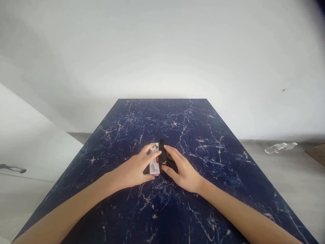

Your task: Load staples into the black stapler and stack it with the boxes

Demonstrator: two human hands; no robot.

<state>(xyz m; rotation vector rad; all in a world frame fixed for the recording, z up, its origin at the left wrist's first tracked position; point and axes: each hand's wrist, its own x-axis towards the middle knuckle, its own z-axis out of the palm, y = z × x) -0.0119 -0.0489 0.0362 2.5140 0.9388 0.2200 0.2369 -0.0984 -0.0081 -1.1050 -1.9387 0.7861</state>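
A small white box (154, 166) with red print and a picture of a grey block, seemingly a staple box, lies in the middle of the table. Right beside it, on its right, is a long black stapler (163, 154) with an orange patch at its near end. My left hand (137, 166) grips the box, thumb at the near end and fingers at the far end, with the index fingertip reaching to the stapler. Closed on the stapler's right side is my right hand (184, 171), its thumb by the orange patch. My fingers partly hide both things.
The dark blue marble-patterned table (152, 118) stands against a white wall (162, 51). On the floor to the right lies a clear plastic bottle (280, 147), near a brown object (317, 152). At left is a white door-like panel (27, 135) with a dark handle (12, 168).
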